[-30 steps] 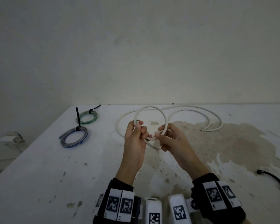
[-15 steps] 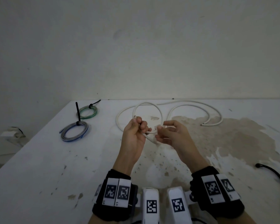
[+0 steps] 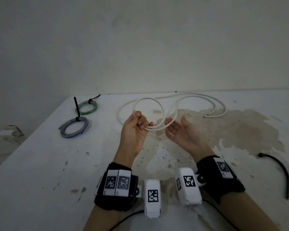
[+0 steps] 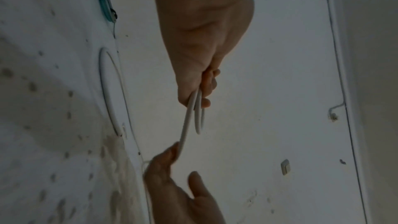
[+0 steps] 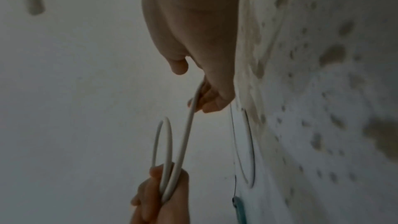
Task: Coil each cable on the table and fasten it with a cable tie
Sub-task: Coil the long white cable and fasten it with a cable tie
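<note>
A long white cable lies in loose curves across the far middle of the white table. My left hand is raised above the table and grips a small coil of this cable in its curled fingers. In the left wrist view the coil hangs from those fingers. My right hand is beside it, palm up, fingers spread and thumb apart. The strand leaving the coil rests across its fingers. The right wrist view shows two turns of cable in my left hand.
Two tied coils lie at the far left: a green one and a grey-blue one, each with a black tie tail sticking up. A loose black cable tie lies at the right. The table's left edge slants close by.
My right hand let go its pinch, turned palm up and moved right, away from my left hand. My left hand keeps its grip on the coil.
</note>
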